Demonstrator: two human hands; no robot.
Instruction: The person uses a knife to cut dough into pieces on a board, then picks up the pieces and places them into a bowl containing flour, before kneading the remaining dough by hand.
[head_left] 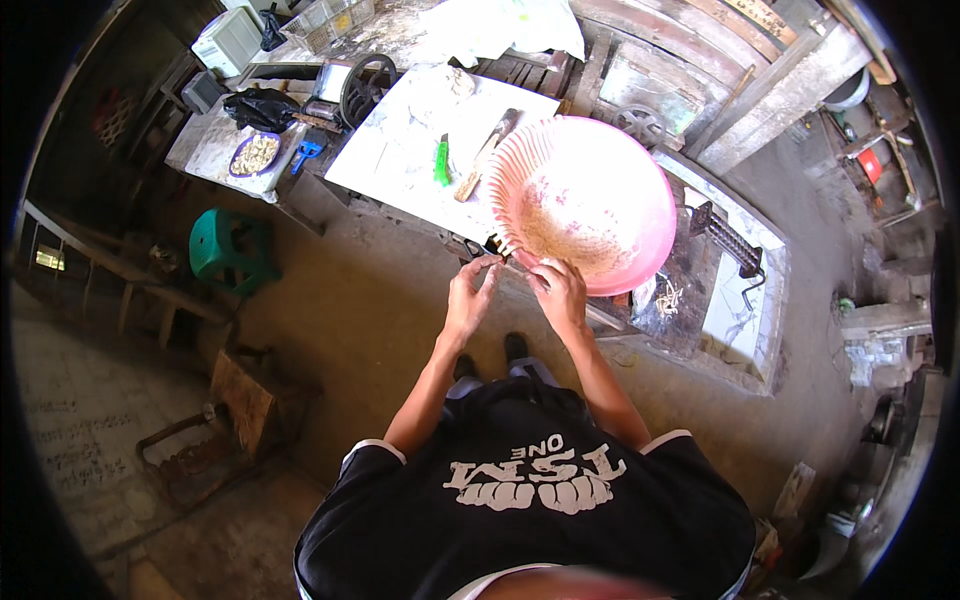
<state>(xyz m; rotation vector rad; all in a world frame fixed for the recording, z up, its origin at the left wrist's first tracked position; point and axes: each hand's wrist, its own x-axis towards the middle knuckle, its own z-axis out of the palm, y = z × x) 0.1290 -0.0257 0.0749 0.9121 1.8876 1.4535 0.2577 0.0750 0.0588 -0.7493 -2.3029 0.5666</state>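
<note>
A large pink plastic basin with a ribbed inner wall stands before me, with brownish-pink powdery residue inside. My left hand is at its near left rim, fingertips drawn together; whatever they pinch is too small to make out. Close beside it, my right hand has its fingers bent and closed at the near rim, and what they hold is hidden. Left of the basin, a green-handled tool and a long wooden piece lie on the white tabletop.
On the left stand a hand wheel, a bowl of pale pieces, a blue tool and a green plastic stool. To the right are a dark cranked roller and a small pile of thin sticks.
</note>
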